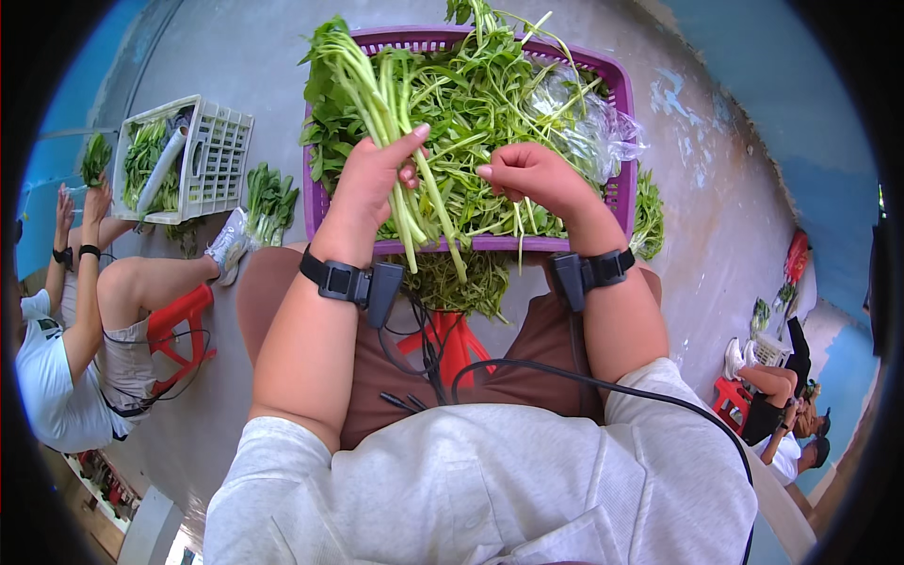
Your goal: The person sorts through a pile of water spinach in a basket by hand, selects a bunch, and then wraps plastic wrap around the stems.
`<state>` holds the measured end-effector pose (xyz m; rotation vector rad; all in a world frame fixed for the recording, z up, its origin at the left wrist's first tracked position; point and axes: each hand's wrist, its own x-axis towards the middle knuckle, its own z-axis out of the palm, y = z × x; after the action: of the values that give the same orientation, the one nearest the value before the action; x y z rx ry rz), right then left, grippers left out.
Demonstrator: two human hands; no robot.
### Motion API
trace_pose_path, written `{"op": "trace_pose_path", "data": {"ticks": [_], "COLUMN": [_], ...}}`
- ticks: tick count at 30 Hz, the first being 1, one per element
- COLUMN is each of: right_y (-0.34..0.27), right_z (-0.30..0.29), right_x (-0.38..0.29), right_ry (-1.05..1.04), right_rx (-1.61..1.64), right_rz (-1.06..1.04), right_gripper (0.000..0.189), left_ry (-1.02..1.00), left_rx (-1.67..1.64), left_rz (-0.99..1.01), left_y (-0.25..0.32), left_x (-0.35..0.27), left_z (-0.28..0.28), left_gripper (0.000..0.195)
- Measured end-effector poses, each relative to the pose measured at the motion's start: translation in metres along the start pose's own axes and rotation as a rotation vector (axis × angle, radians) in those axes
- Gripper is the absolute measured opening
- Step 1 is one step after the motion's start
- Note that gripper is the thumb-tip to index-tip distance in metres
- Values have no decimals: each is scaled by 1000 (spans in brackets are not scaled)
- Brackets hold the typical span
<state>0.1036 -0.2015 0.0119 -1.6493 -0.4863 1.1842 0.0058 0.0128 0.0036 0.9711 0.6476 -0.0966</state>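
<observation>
My left hand (374, 176) grips a bunch of leafy greens (364, 85) with long pale stems, possibly water spinach. Its leaves point away from me, and its cut stem ends hang over the near rim of the purple plastic basket (431, 246). Over the basket's right half, my right hand (540, 176) is curled, thumb against the bent fingers. Thin stems (519, 226) show just below those fingers; whether they are held cannot be told. Loose greens (459, 106) fill the basket, and a clear plastic bag (586, 113) lies on them at the right.
Greens lie on the floor below the basket (459, 282) and at its right (647, 215). A black cable (565, 374) crosses my lap. At left, a seated person (78, 339) handles greens near a white crate (219, 155). More people (773, 424) sit at far right.
</observation>
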Motion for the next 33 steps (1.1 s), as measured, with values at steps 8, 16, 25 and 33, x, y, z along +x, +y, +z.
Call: {"op": "trace_pose_path", "data": {"ticks": [8,16,25,33], "right_y": [18,22,21,10], "right_z": [23,22,22,26], "right_x": [22,23,21,17], "right_ry": [169,175,105,-20], "right_rx": [441,543,851,942], "right_rz": [-46,-188,-224,-203], "right_gripper": [24,15,11,16], "left_ry": [-296,-120,163,31], "left_rx": [218,38,-286,-23], "left_rz": [-192,-178,117,96], "left_y": [-4,0,2,2], "left_x": [-12,-6,3,-7], "left_z": [17,9,-7,10], "left_gripper": [20,30,21,33]}}
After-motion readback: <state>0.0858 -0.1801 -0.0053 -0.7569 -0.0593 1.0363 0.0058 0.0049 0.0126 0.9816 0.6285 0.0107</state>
